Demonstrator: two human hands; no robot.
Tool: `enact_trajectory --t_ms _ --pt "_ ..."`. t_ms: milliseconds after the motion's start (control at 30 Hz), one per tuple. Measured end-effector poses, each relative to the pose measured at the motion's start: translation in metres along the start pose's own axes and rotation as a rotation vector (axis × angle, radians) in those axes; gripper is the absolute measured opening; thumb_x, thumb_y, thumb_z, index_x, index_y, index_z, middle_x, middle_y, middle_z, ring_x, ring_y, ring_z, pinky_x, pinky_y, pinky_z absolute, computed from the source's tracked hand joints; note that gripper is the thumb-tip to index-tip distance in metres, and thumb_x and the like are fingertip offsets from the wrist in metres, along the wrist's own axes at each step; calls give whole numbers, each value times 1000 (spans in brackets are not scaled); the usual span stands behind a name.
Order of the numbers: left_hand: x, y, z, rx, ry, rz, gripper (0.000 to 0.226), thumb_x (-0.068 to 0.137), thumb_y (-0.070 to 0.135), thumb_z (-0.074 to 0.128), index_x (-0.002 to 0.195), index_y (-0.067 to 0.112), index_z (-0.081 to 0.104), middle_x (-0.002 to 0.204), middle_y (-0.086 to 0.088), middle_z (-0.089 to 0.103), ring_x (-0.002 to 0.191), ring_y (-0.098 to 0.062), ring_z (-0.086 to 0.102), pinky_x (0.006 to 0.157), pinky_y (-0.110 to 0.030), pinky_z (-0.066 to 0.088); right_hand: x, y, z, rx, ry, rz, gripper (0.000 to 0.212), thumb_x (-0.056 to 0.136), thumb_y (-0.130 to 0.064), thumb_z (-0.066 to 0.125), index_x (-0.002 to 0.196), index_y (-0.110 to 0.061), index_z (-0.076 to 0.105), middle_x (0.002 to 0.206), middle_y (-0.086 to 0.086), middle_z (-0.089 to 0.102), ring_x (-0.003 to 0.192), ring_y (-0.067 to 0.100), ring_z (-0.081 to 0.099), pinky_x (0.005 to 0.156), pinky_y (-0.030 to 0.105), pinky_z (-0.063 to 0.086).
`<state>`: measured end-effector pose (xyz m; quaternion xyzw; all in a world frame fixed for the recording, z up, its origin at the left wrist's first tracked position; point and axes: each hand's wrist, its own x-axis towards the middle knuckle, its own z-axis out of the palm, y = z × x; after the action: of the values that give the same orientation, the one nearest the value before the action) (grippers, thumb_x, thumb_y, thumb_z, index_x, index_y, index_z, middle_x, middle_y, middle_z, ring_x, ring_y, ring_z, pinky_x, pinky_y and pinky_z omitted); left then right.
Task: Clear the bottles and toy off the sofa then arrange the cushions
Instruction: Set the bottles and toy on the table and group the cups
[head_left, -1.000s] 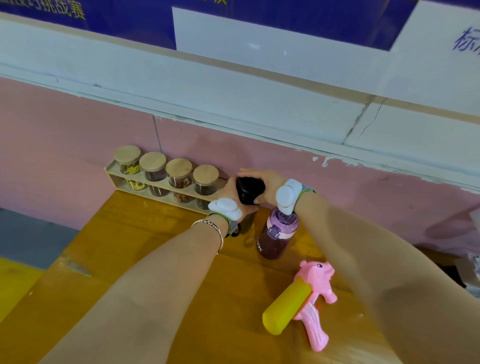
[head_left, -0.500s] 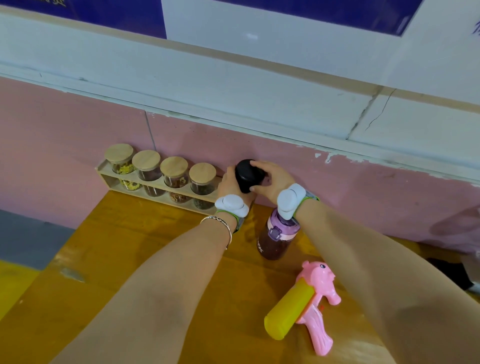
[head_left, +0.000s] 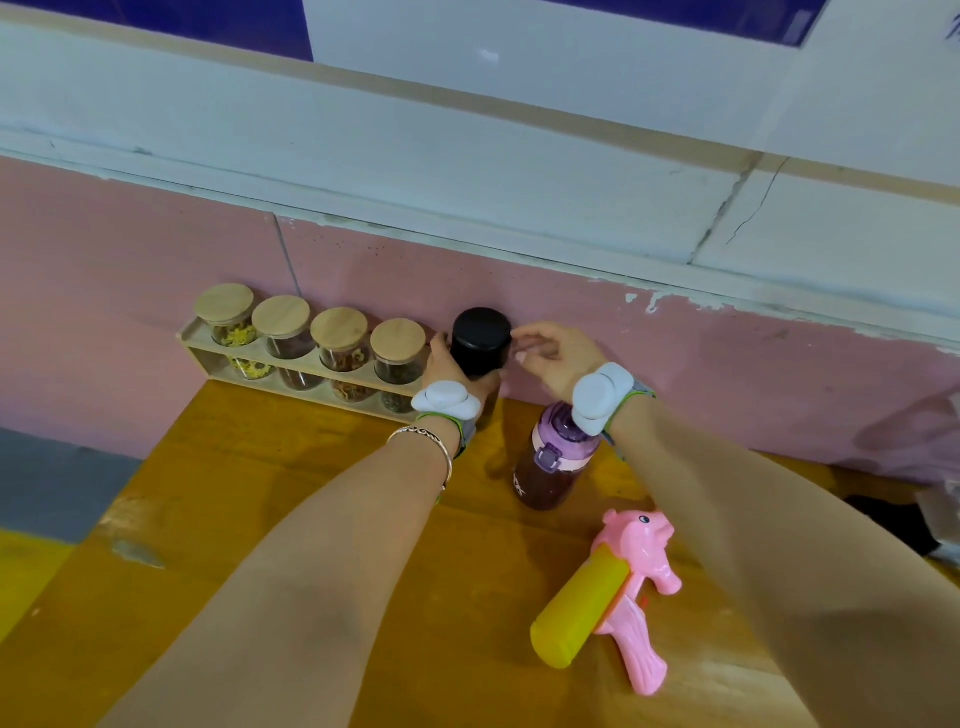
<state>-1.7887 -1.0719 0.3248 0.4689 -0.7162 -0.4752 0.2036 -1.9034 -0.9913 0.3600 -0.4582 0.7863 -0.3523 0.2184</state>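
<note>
On the orange wooden table (head_left: 260, 597), your left hand (head_left: 451, 371) wraps its fingers around the black cylindrical bottle (head_left: 480, 343) at the back edge. Your right hand (head_left: 558, 356) hovers just beside its cap, fingers loosely open, empty. The purple-lidded translucent bottle (head_left: 553, 462) stands nearby; the pink-and-yellow plastic toy gun (head_left: 613, 597) lies nearer you.

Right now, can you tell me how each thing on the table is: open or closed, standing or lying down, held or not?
black bottle: upright, cap on, held by left hand.
right hand: open, fingertips beside the black cap, not gripping.
purple bottle: upright, lid shut, free.
pink toy water gun: lying on its side, free.
four jars: upright in the wooden rack, wooden lids on.
</note>
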Motion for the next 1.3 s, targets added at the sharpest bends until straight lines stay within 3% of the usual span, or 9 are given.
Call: enact_trajectory --t_ms 133,367,500,600,800,933,1033,1167,1300 --pt "-7 -1 2 11 11 -25 95 72 22 79 144 6 19 145 -15 39 134 -32 40 112 -42 35 -14 5 -15 -73 -271 99 37 77 -26 72 112 -18 63 109 8 66 91 15 59 92 31 48" --pt "-27 7 4 107 112 -49 86 78 14 70 145 5 16 147 -17 29 136 -33 32 111 -38 30 -35 4 -24 -313 -500 68 70 64 -30 82 127 -22 53 132 1 54 121 18 49 98 26 36" --pt "-35 6 3 73 120 -35 79 78 11 67 143 4 22 143 -19 32 131 -37 38 109 -41 34 -36 -3 -32 -555 -633 36 87 64 -8 81 138 -15 36 145 6 38 130 22 37 95 18 32" --pt "-40 7 1 107 171 -16 74 78 11 67 140 3 26 141 -19 34 129 -36 38 107 -40 34 -38 -7 -29 -491 -575 93 77 68 6 73 136 -6 36 140 11 44 124 26 44 82 13 33" --pt "-51 4 7 251 241 33 60 76 11 64 131 6 38 135 -17 37 122 -35 38 99 -40 36 -38 8 -17 -388 -222 125 55 65 -18 78 113 -13 53 110 10 64 95 30 60 77 29 48" --pt "-62 -3 21 238 61 74 52 77 11 64 123 4 43 127 -17 44 117 -34 43 98 -41 40 -36 16 -14 -418 -37 179 47 61 -51 73 92 -27 48 89 1 63 77 27 56 65 27 42" --pt "-70 -8 36 224 -150 16 61 76 20 71 126 6 40 127 -15 47 115 -32 49 96 -40 44 -35 16 -6 -428 76 191 43 64 -59 66 85 -28 46 84 1 61 72 25 51 63 27 38" --pt "-75 -12 55 147 -238 -35 86 67 29 81 136 9 33 133 -12 42 122 -28 47 102 -38 42 -26 14 0 -404 137 295 55 70 -58 65 101 -14 54 108 12 59 90 32 57 73 34 47" --pt "-68 -6 72 116 -176 -81 71 76 21 73 134 7 35 135 -14 45 122 -31 48 101 -40 43 -24 17 5 -343 155 363 65 71 -59 64 115 -12 52 116 15 55 104 36 56 85 39 47"
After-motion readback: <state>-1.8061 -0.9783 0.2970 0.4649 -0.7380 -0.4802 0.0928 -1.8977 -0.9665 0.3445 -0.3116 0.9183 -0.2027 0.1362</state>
